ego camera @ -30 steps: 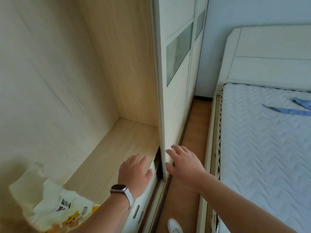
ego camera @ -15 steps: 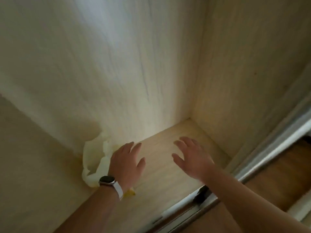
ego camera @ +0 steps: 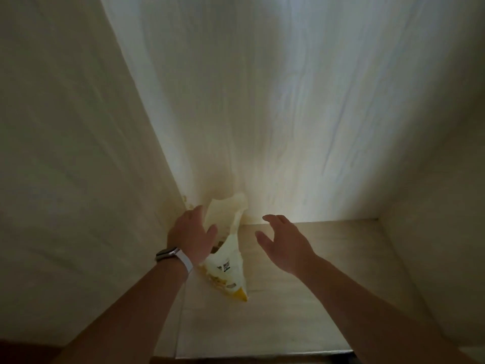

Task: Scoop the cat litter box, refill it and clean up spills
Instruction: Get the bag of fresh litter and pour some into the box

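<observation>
A: Where's the litter supply?

B: Crumpled cream-and-yellow plastic litter bag, torn open at the top, standing in the back-left corner of the pale wood-grain wardrobe shelf, against the back panel and near the left side panel.

A: Hands?

B: Left hand, with a grey watch on a white strap, is at the bag's left flank, fingers spread, gripping nothing. Contact is unclear; it overlaps the bag from this angle. Right hand is apart from the bag on its right, fingers spread and slightly curled, empty.

A: Axis?

B: Bag's long axis runs from the yellow bottom corner nearest the person up and back to the open mouth. It sits between the hands; left is nearer.

A: Handling?

B: Thin, floppy film, loose top flaps. Probably needs both hands on the flanks and the mouth kept up, else granules spill.
</observation>
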### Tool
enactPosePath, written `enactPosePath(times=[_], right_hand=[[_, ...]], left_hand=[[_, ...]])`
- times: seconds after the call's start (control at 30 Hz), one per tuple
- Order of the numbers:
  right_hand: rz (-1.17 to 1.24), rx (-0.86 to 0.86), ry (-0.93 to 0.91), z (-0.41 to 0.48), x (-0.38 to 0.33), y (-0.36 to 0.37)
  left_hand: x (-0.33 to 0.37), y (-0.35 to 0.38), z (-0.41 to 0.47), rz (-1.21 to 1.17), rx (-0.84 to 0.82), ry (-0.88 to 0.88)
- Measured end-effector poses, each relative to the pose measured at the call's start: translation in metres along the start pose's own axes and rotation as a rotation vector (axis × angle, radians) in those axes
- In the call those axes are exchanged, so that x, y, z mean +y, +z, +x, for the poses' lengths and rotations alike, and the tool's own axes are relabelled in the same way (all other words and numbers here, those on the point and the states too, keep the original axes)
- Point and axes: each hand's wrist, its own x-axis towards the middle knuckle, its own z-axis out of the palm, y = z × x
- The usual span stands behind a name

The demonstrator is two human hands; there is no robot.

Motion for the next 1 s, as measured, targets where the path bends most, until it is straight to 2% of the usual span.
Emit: enactPosePath(times=[0.17, 0.27, 0.37, 0.53, 0.77, 1.0], right_hand=[[0.130, -0.110, 0.135, 0.046, -0.017, 0.040], [0.216, -0.137, 0.245, 0.076, -0.019, 0.060], [0.253, -0.173, 0.334, 0.105, -0.019, 0.076], [0.352, -0.229, 0.443, 0.143, -0.022, 0.091], [0.545, -0.195, 0.428, 0.157, -0.043, 0.115], [0.318, -0.281, 0.317, 0.143, -0.049, 0.124]], left_hand=[[-0.017, 0.011, 0.018, -0.147, -0.200, -0.148], [-0.025, 0.025, 0.012, -0.211, -0.259, -0.214], [-0.035, 0.041, 0.005, -0.162, -0.287, -0.298], [-0.054, 0.057, -0.008, -0.124, -0.182, -0.346], [-0.066, 0.057, -0.016, -0.194, -0.001, -0.355], [-0.064, 0.063, -0.018, -0.386, 0.116, -0.399]])
